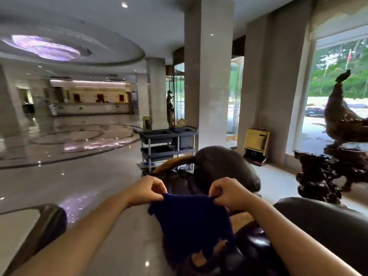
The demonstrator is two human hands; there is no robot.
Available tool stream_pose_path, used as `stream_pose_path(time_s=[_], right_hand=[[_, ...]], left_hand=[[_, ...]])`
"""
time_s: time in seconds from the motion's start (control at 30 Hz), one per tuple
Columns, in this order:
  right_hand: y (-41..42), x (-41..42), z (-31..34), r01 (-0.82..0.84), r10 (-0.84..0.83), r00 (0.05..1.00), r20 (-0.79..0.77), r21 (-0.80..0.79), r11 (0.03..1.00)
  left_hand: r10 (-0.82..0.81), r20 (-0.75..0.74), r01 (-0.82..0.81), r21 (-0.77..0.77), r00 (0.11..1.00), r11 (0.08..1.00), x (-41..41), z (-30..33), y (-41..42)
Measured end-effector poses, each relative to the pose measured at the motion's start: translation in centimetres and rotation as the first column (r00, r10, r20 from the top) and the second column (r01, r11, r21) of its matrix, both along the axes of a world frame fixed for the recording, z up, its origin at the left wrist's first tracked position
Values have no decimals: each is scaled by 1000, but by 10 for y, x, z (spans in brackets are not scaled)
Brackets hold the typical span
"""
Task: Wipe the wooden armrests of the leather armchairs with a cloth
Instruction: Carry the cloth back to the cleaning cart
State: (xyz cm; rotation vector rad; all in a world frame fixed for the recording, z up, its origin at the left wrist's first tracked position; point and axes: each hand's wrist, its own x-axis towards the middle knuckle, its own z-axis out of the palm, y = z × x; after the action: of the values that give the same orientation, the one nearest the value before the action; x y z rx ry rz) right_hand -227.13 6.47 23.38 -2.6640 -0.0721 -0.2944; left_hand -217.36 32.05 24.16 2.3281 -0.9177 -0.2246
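A dark blue cloth (191, 222) hangs spread out between my hands. My left hand (146, 189) pinches its top left corner and my right hand (229, 193) pinches its top right corner. Behind the cloth stands a dark leather armchair (225, 166) with a curved wooden armrest (171, 161) on its left side. A second leather armchair (322, 222) fills the lower right, and part of its brown wooden armrest (242, 221) shows just right of the cloth. The cloth hangs in the air above that wood, apart from it.
A grey service cart (167, 144) stands behind the far armchair. A carved dark wood sculpture (334, 152) sits at the right by the window. Another dark chair back (45, 228) is at the lower left. Polished lobby floor (79, 176) stretches left; a pillar (209, 76) rises ahead.
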Motion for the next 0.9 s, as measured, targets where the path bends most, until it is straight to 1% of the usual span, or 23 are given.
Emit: stream_pose_path(time_s=[0.2, 0.3, 0.43, 0.63, 0.7, 0.8, 0.9], right_hand=[[69, 99, -1, -124, 124, 992, -16, 2, 992], [90, 150, -3, -194, 191, 980, -56, -45, 980], [107, 227, -4, -248, 242, 968, -71, -95, 964], [129, 368, 11, -355, 346, 935, -83, -146, 924], [134, 418, 19, -367, 358, 930, -84, -158, 917], [144, 491, 26, -393, 383, 919, -88, -149, 907], [156, 560, 25, -428, 417, 903, -102, -140, 893]], left_hand=[[126, -31, -127, -18, 992, 992, 69, -4, 78], [166, -55, -168, -38, 985, 985, 105, -13, 102], [211, -68, -215, -49, 975, 975, 161, -22, 126], [309, -32, -311, -79, 950, 947, 271, -9, 148], [343, -11, -342, -87, 939, 935, 312, -2, 154], [395, 22, -390, -119, 918, 913, 375, 3, 165], [420, 22, -414, -127, 907, 901, 437, 0, 176]])
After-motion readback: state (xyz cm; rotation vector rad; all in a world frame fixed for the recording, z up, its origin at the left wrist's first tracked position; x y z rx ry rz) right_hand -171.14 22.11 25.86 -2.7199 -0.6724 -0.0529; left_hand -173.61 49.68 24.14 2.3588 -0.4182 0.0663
